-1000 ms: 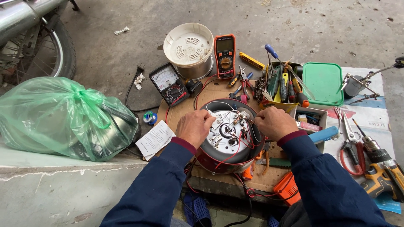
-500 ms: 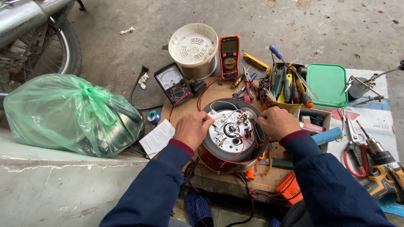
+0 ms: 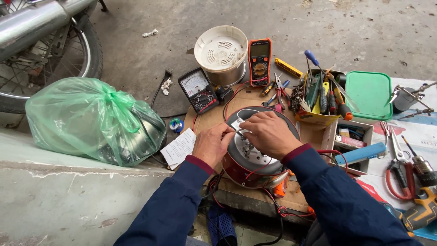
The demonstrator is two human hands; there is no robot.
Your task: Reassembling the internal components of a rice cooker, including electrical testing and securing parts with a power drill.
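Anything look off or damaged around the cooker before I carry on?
The red cooker base lies upside down, bottom open and wiring bared under both hands. Its white inner part sits apart, and red leads trail loose over the board's edge.

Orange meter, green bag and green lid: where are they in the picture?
orange meter (image 3: 260, 61), head view, on its dial.
green bag (image 3: 91, 120), head view, mid-bag.
green lid (image 3: 371, 94), head view, flat top.

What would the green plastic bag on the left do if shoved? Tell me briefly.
The green plastic bag would probably crinkle and give at the skin: the film looks thin and knotted on top. It likely resists sliding, since a dark, rounded thing shows through it and seems heavy. It rests broad on the concrete ledge, so tipping seems unlikely.
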